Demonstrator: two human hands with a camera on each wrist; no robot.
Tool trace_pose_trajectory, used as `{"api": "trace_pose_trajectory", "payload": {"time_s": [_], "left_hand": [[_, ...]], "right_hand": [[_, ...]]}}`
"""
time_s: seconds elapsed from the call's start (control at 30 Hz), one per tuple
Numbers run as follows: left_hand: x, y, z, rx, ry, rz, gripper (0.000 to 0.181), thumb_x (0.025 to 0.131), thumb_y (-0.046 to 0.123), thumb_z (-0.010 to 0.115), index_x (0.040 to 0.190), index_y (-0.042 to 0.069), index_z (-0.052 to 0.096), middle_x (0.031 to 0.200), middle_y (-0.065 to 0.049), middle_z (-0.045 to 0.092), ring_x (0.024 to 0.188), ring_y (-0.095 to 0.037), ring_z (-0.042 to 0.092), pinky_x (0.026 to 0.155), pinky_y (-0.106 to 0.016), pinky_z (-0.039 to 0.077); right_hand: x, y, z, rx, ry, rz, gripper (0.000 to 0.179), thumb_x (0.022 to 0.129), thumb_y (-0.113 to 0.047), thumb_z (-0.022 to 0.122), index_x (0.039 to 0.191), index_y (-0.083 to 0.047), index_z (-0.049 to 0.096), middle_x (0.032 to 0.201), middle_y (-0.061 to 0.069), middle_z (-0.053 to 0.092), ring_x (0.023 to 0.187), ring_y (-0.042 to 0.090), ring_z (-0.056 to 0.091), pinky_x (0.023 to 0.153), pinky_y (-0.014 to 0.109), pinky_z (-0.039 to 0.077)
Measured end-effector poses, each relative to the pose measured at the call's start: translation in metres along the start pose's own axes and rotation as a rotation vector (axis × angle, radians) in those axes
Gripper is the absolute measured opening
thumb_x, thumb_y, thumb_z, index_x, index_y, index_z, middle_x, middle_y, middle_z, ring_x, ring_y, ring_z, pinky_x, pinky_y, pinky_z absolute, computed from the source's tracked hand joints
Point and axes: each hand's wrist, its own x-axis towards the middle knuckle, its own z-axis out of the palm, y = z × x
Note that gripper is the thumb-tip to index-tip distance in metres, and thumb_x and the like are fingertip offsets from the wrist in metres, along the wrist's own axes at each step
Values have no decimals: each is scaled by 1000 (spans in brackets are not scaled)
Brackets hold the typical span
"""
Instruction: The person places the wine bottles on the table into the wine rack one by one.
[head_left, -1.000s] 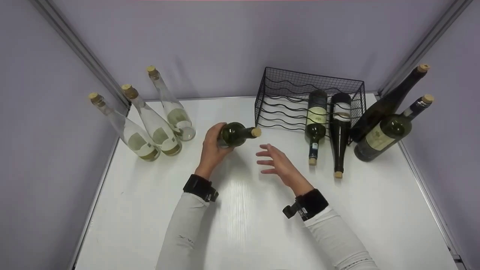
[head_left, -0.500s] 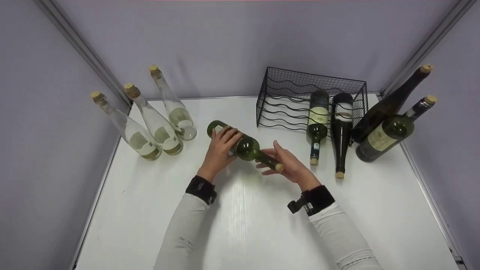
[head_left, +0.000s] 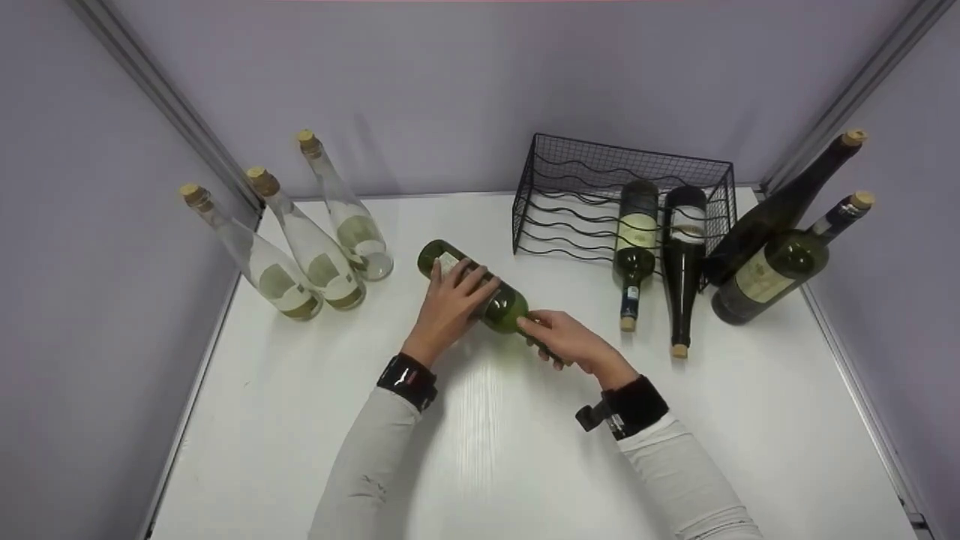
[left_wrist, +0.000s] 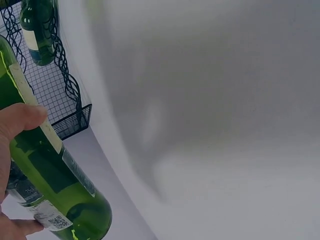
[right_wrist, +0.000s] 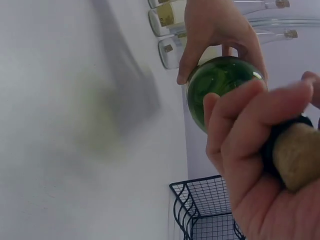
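Observation:
A green wine bottle (head_left: pixel 504 307) is held tilted over the table, its base toward the back left and its neck toward the front right. My left hand (head_left: pixel 450 304) grips its body from above; in the left wrist view the thumb lies across the pale label (left_wrist: pixel 50 132). Around the neck curl the fingers of my right hand (head_left: pixel 574 341), and the cork (right_wrist: pixel 299 156) pokes out of that grip in the right wrist view. To the right of the hands, a black wire rack (head_left: pixel 562 225) cradles two dark corked bottles, one of them green with a cream label (head_left: pixel 636 231).
Several other bottles stand about. Three clear corked bottles (head_left: pixel 322 274) are at the left, and two dark bottles (head_left: pixel 765 281) stand right of the rack. White table (head_left: pixel 480 450) lies in front, with grey walls (head_left: pixel 420 82) at the back and sides.
The bottle has swung from neck pointing right to neck pointing toward the front right. My right hand has come in from beside it and closed around the neck; the left hand keeps its hold.

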Motion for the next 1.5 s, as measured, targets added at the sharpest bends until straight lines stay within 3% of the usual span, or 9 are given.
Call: {"api": "trace_pose_trajectory", "payload": {"time_s": [0.23,0.43,0.7,0.83,0.93,1.13,1.33,1.5], "left_hand": [[-1,2,-1,-11,-27,-5,73,70,21,89,136,26,58,134,-7,57,129,-37,46,103,-70,26],[0,6,-6,-29,-52,-32,73,71,19,89,136,25,58,136,-7,55,131,-36,45,106,-67,24],[3,20,-17,-47,-140,-142,79,73,10,85,142,28,51,149,-11,41,140,-35,32,111,-61,20],[-4,27,-19,-92,-192,-218,93,71,20,88,150,30,39,158,-15,22,145,-35,21,112,-60,20],[-10,33,-19,-129,-186,-272,98,71,29,88,152,28,34,159,-18,15,145,-36,20,110,-61,24],[-24,44,-15,-230,-118,-335,92,75,32,84,151,16,36,156,-22,25,140,-37,32,105,-61,32],[-31,57,-11,-316,-140,-361,93,80,40,78,154,10,30,155,-24,27,132,-38,42,106,-57,33],[-32,67,-9,-351,-158,-346,93,82,43,76,154,7,30,154,-24,29,134,-36,40,106,-55,34]], "right_hand": [[1,3,14,-141,190,6,54,95,-36,66,135,-1,55,74,4,59,51,11,46,40,23,35],[1,10,20,-158,284,-31,42,94,-29,68,127,-3,63,91,8,68,63,17,59,50,27,47],[-11,9,23,-111,286,-51,35,96,-29,66,122,-5,66,75,4,62,53,13,52,44,26,40],[-18,9,22,-76,300,-30,36,96,-28,66,123,-5,65,75,4,62,50,12,49,41,25,38],[-21,10,20,-43,309,-3,37,96,-29,65,124,-5,64,76,5,61,49,11,47,39,25,36],[-27,15,17,-15,323,4,33,97,-27,64,121,-4,63,77,6,60,46,12,44,38,25,34],[-33,19,16,29,326,10,32,97,-26,65,117,-2,64,76,6,59,46,10,42,38,24,34],[-40,19,12,69,332,-5,26,97,-23,64,107,0,64,74,6,57,45,9,41,38,23,33]]}}
